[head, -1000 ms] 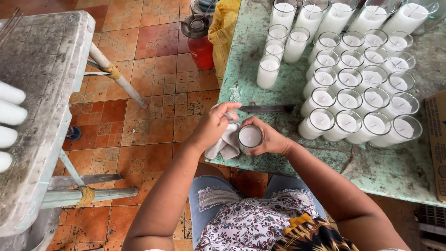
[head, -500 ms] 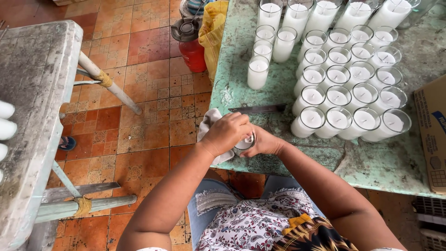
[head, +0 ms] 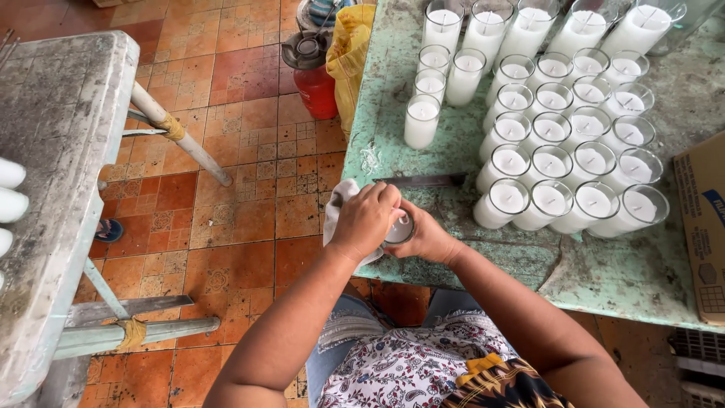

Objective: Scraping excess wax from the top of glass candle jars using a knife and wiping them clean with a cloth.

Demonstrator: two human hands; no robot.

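My right hand (head: pixel 429 239) grips a glass candle jar (head: pixel 399 229) filled with white wax, at the near left edge of the worn green table (head: pixel 393 121). My left hand (head: pixel 365 221) presses a white cloth (head: pixel 337 205) over the jar and covers most of it. Just beyond my hands a knife (head: pixel 423 180) lies flat on the table. Several rows of matching wax-filled glass jars (head: pixel 563 151) stand to the right and behind, and one jar (head: pixel 421 121) stands apart to their left.
A cardboard box (head: pixel 702 227) sits at the table's right edge. A red gas canister (head: pixel 313 75) and a yellow bag (head: pixel 351 57) stand on the tiled floor by the table. A grey bench (head: pixel 53 174) with white candles (head: pixel 11 196) is at the left.
My left hand has come over the top of the jar with the cloth, hiding the wax that was in plain view a second ago. Both hands have stayed at the table's edge.
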